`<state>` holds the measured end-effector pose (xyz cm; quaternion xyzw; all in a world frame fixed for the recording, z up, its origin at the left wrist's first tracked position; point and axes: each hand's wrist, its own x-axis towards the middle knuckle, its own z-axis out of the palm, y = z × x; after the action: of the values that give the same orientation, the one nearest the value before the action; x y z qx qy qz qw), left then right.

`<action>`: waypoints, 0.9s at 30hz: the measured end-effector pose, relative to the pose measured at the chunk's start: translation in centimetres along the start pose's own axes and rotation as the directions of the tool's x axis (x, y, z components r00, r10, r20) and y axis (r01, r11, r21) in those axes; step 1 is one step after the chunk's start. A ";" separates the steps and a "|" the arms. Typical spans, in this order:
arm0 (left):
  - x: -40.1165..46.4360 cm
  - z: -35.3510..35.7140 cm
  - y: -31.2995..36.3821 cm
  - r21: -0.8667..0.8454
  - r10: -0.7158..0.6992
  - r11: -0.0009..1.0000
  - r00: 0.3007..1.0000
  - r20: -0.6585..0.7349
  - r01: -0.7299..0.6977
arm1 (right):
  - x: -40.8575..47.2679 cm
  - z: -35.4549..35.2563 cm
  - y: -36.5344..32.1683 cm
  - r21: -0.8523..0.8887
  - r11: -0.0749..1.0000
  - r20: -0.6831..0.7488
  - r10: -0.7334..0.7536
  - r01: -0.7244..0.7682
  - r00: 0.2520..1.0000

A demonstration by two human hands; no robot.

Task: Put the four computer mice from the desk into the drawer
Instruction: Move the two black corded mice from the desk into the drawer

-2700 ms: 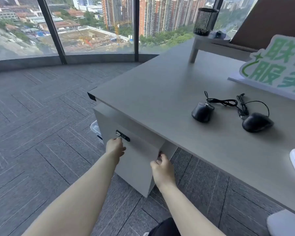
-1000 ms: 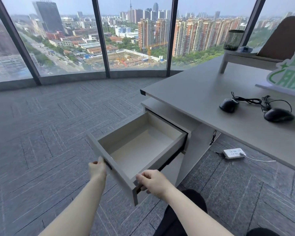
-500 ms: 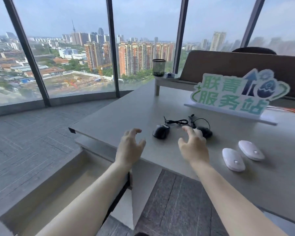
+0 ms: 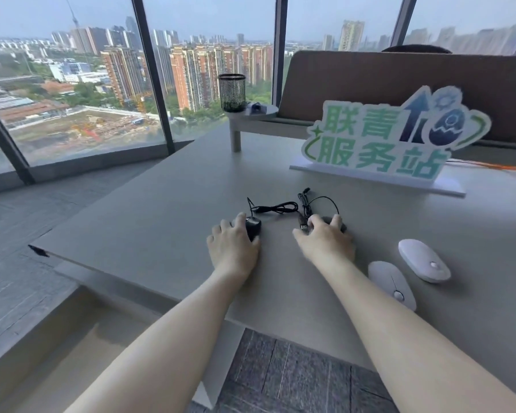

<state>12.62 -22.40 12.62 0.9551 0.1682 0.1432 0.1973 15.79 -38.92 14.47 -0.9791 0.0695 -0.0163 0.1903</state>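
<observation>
Now lowered from mid-air onto the bench (image 4: 161, 210), left hand (image 4: 234, 245) cupping one black mouse (image 4: 253, 225), right hand (image 4: 325, 241) another (image 4: 341, 224); both white mice (image 4: 392, 283) untouched, drawer (image 4: 42, 353) open, nothing stowed yet.

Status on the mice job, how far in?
Done: drawer is open, no mouse visible in it. In hand: left hand covers one black wired mouse, right hand the other; both on the desk. Left: all four, including two white mice, untouched.
</observation>
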 end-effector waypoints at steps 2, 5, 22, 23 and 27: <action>-0.1 -0.2 -0.2 -0.062 -0.002 0.998 1.000 -0.015 0.001 | -0.2 0.3 0.4 -0.016 0.999 -0.089 -0.031 0.030 0.995; -0.7 -2.0 -0.7 -0.281 -0.046 0.959 0.998 -0.050 0.030 | -0.4 0.4 1.0 0.021 0.995 -0.160 -0.094 0.099 0.983; -8.0 -23.7 -11.6 -0.482 -0.160 0.864 0.829 -0.536 -0.145 | -18.4 -7.2 -16.7 0.665 0.323 -0.488 -0.495 0.674 0.719; -8.7 -24.3 -12.9 -0.470 -0.173 0.874 0.821 -0.543 -0.127 | -19.5 -6.6 -17.7 0.678 0.304 -0.473 -0.517 0.670 0.714; -11.2 -25.1 -18.4 -0.447 -0.225 0.893 0.804 -0.551 -0.056 | -23.1 -2.9 -20.4 0.706 0.297 -0.375 -0.613 0.643 0.695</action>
<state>-10.91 -2.48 24.54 0.7838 0.2275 0.4573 0.3533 -4.58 -18.00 24.64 -0.7301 -0.3300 -0.1348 0.5830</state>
